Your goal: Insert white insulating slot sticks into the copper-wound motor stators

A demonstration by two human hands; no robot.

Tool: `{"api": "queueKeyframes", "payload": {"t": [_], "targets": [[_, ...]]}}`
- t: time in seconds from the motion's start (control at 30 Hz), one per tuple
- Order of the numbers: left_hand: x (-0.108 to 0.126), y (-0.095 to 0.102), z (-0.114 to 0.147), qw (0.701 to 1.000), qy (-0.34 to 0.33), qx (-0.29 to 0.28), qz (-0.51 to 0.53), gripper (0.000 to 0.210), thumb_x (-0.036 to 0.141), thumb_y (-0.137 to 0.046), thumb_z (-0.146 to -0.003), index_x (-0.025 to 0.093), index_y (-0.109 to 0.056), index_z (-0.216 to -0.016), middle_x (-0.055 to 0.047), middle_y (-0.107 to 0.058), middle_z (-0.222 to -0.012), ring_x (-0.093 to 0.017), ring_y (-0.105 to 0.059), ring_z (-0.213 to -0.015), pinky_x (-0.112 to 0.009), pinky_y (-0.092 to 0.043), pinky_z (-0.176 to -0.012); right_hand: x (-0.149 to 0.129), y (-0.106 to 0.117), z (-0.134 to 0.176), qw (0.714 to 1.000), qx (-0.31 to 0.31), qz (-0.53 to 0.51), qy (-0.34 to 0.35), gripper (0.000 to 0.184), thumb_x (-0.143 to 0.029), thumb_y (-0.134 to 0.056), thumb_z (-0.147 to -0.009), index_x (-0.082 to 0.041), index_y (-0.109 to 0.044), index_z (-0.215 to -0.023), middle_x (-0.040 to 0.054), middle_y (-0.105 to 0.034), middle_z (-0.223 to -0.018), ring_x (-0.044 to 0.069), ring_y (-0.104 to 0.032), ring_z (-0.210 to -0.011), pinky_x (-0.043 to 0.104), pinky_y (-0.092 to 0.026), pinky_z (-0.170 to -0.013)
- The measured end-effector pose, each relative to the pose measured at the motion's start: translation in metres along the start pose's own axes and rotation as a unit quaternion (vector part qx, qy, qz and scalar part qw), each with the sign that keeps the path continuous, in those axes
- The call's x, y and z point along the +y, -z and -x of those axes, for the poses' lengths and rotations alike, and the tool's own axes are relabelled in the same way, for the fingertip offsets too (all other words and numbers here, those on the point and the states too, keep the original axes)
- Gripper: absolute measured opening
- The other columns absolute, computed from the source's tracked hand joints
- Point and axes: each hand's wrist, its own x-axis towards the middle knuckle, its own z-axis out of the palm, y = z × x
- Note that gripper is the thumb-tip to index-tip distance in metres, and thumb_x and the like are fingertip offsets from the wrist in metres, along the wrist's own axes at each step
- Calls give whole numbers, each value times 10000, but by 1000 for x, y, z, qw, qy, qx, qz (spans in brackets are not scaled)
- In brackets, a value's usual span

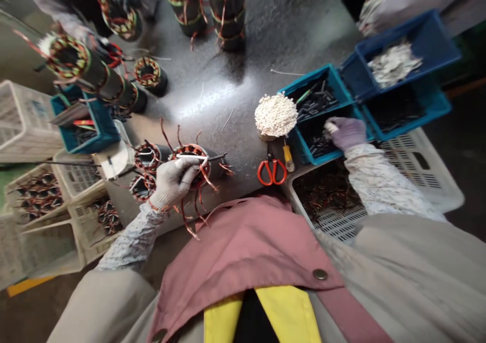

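Looks like tubes are being fetched: white tubing (pixel 192 156) seems pinched by the left fingers (pixel 189 174), wound stator (pixel 190 148) right beside them, black tubes (pixel 318 145) by the right fingers (pixel 334 125) (grip can't be told), so a clean pick's probably needed.

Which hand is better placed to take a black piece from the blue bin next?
Likely the right hand: it is at the blue bin, by the black pieces, while the left hand is at the copper-wound core.
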Motion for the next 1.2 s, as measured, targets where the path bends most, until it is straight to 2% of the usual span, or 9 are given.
{"api": "queueKeyframes", "payload": {"t": [0.07,0.13,0.23,0.3,0.5,0.7,0.93,1.07,1.2], "targets": [[-2,-1,1,1000,-6,1,0,291,399,-510,-931,223,-726,-1015,-22,-787,-956,-174,-741,-878,-272,-564,-825,-10,-1,25,995,24,-99,7,390,-191,-614,-908,-21,-656,-1256,215,-726,-924,203,-667,-788,330,-431,-725],[-3,-1,1,1000,-15,4,1,291,399,-515,-935,225,-728,-1030,-25,-786,-976,-177,-740,-894,-275,-562,-829,-36,-11,55,970,-48,-235,47,353,-254,-625,-900,-90,-686,-1207,104,-711,-739,151,-603,-573,290,-438,-603],[-5,-1,1,1000,-26,3,0,287,396,-517,-939,225,-727,-1034,-31,-787,-976,-176,-741,-891,-271,-564,-805,-98,-37,92,859,-260,-424,118,264,-388,-681,-855,-165,-730,-988,-11,-605,-541,107,-515,-423,220,-397,-445],[-6,-2,0,999,-32,0,4,283,394,-518,-939,222,-725,-1025,-36,-787,-978,-176,-741,-897,-271,-567,-806,-137,-52,101,807,-323,-482,110,226,-347,-754,-794,-174,-700,-929,-41,-565,-494,101,-523,-404,190,-378,-392],[-12,-6,2,997,-69,11,29,238,353,-540,-927,214,-721,-996,-43,-785,-992,-181,-743,-910,-286,-578,-839,-175,-60,92,800,-277,-528,65,128,-212,-764,-773,-136,-661,-775,-19,-610,-526,52,-472,-385,149,-346,-361],[-12,-6,3,992,-120,35,27,181,287,-569,-915,212,-710,-999,-42,-786,-959,-162,-745,-851,-257,-572,-785,-173,-59,86,742,-335,-579,49,267,-269,-867,-608,-121,-749,-796,6,-650,-606,64,-525,-492,174,-434,-452],[-12,-6,1,983,-176,57,17,139,225,-584,-899,206,-684,-994,-30,-780,-868,-144,-734,-741,-232,-559,-698,-177,-61,80,778,-361,-511,65,289,-207,-799,-671,-112,-789,-943,8,-668,-601,81,-552,-500,197,-487,-512],[-9,-4,0,979,-194,59,14,117,209,-583,-896,189,-662,-979,-36,-772,-844,-139,-715,-678,-232,-539,-644,-186,-60,75,847,-289,-347,281,226,-193,-680,-811,-170,-796,-1003,40,-761,-832,147,-667,-704,250,-529,-684],[-7,-3,-1,980,-190,53,10,114,201,-582,-893,195,-658,-978,-31,-766,-829,-137,-710,-675,-231,-531,-633,-189,-54,66,827,-250,-160,477,262,-186,-662,-842,-178,-767,-1082,68,-762,-1013,203,-691,-946,272,-493,-849]]}}
